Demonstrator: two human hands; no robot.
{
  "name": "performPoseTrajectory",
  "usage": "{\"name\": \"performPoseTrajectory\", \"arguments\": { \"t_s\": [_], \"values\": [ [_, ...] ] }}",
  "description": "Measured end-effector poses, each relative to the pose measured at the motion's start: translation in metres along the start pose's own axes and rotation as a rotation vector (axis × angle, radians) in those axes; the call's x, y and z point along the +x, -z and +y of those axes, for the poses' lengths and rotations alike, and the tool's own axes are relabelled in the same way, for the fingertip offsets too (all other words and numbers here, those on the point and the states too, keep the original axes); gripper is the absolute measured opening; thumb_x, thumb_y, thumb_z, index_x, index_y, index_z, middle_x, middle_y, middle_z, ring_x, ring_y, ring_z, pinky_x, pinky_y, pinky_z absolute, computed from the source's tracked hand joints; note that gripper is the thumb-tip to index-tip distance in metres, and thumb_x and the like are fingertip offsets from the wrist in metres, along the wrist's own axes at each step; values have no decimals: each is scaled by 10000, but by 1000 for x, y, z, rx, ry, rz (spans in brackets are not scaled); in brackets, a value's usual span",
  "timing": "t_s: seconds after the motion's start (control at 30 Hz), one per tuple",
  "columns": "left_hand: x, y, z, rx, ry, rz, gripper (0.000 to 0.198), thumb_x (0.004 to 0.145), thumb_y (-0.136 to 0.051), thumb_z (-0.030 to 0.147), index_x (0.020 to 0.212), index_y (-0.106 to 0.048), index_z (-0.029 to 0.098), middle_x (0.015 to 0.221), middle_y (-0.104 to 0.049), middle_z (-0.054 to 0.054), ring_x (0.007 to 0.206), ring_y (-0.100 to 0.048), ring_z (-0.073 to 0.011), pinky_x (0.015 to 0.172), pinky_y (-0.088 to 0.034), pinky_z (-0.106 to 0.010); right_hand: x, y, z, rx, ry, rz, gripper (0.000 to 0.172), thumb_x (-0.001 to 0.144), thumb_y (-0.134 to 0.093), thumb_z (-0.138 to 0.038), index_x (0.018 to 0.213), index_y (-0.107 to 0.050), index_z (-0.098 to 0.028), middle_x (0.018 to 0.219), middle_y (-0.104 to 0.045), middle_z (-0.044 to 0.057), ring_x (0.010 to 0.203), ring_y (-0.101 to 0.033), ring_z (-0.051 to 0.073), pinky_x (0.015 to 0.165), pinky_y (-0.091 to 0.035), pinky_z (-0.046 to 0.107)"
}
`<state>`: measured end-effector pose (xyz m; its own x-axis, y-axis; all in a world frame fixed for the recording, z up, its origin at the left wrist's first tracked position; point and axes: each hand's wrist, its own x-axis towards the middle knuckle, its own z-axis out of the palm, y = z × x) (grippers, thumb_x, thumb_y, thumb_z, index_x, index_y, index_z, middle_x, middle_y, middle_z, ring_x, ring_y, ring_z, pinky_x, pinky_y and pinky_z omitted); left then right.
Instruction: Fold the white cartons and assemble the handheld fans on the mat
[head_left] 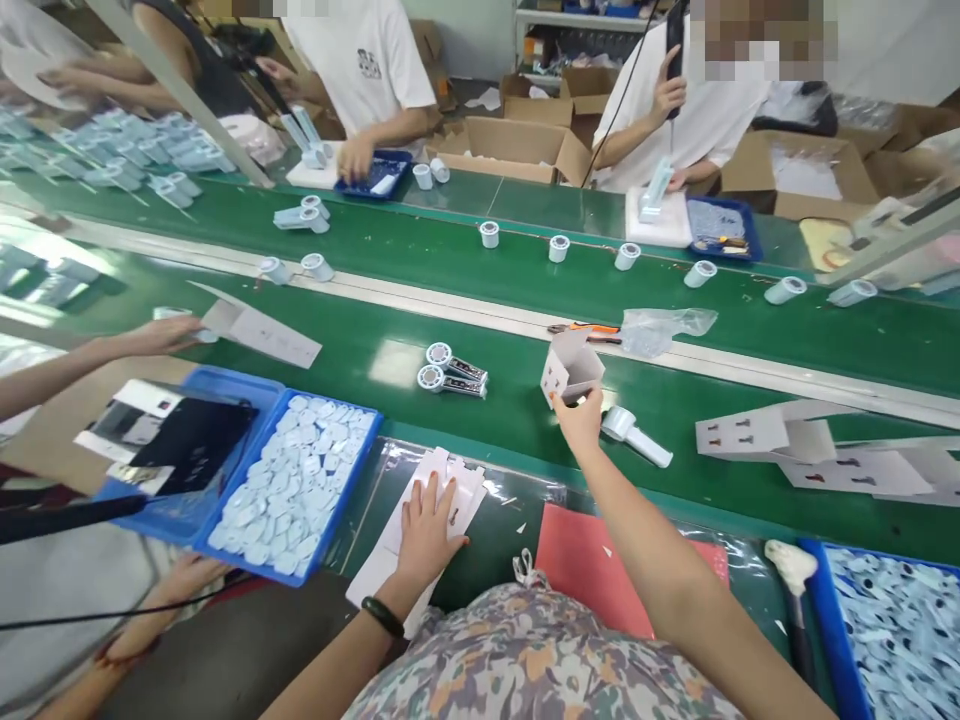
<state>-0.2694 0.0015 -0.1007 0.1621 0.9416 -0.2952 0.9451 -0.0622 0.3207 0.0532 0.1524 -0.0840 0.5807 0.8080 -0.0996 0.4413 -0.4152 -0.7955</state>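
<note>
My right hand [579, 418] reaches out over the green conveyor belt [375, 340] and grips a small folded white carton [570, 370] from below. A white handheld fan [636, 436] lies on the belt just right of that hand. My left hand [426, 525] lies flat, fingers spread, on a stack of flat white carton blanks [450, 475] at the near edge of the bench. Two more fans [450, 372] lie side by side on the belt between my hands.
A blue tray of pale blue parts [296, 480] sits left of my left hand; another blue tray [892, 610] is at far right. A red sheet [585, 560] lies before me. Flat cartons [810, 445] lie right. Other people work across and to the left.
</note>
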Motion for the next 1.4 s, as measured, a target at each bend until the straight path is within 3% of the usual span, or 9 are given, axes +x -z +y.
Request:
{"name": "performPoseTrajectory", "arguments": {
  "t_s": [0.17,0.37,0.6,0.7,0.8,0.93,1.07,1.3,1.4],
  "values": [
    [-12,7,-9,20,-12,-32,873,755,-772,323,1562,-455,223,1690,-316,-204,1552,-228,-528,1190,-311,-701,-22,10,27,51,-85,0,967,686,-795,-522,1477,-420,-112,1455,-533,242,1260,-600,344,1081,-479,476],
    [-16,16,-12,-175,-113,-23,802,816,-705,349,1561,-448,197,1661,-375,-193,1537,-327,-436,1241,-310,-623,-130,-17,20,95,-91,-639,327,865,-663,-384,1099,-704,-159,799,-740,40,745,-707,225,772,-561,370],
    [-33,23,4,-335,-187,9,770,839,-690,391,1547,-466,185,1660,-377,-185,1565,-294,-394,1286,-254,-590,-176,-48,-14,154,-117,-674,93,820,-643,-289,783,-624,-206,799,-711,28,793,-676,206,780,-549,348],
    [-35,41,5,-385,-73,192,770,872,-665,499,1545,-462,184,1659,-380,-179,1561,-292,-396,1289,-237,-586,-178,-22,-18,275,-173,-752,109,807,-618,-316,839,-609,-213,772,-699,18,716,-670,191,702,-567,328],
    [-33,62,9,-479,66,275,654,910,-597,505,1489,-534,208,1497,-574,-154,1394,-517,-367,1201,-390,-552,-187,22,-15,526,-240,-826,282,722,-692,-336,970,-631,-216,848,-717,12,715,-677,178,645,-567,301],
    [-32,77,37,-559,-129,152,506,922,-591,522,1334,-683,243,1199,-735,-103,1054,-690,-295,990,-541,-431,-195,89,-4,654,-323,-872,473,637,-769,-315,1086,-660,-218,871,-745,6,704,-680,172,608,-539,273],
    [-40,78,83,-544,-353,21,509,937,-590,544,1346,-682,255,1210,-741,-97,1042,-703,-277,950,-555,-385,-199,143,16,549,-339,-958,393,619,-780,-305,994,-727,-202,862,-763,5,748,-686,179,679,-535,285],
    [-73,66,166,-513,-559,-611,904,756,-739,739,1514,-538,289,1456,-633,-120,1245,-638,-370,1070,-507,-473,-201,179,64,442,-585,-700,208,541,-733,-247,738,-685,-199,723,-728,28,680,-657,202,631,-522,303],
    [-76,64,190,-550,-453,-587,1009,680,-852,630,1553,-485,284,1517,-585,-130,1319,-590,-413,1127,-464,-520,-188,199,66,562,-683,-693,228,617,-734,-327,802,-690,-200,712,-703,35,625,-651,197,619,-554,332]
  ]
}}
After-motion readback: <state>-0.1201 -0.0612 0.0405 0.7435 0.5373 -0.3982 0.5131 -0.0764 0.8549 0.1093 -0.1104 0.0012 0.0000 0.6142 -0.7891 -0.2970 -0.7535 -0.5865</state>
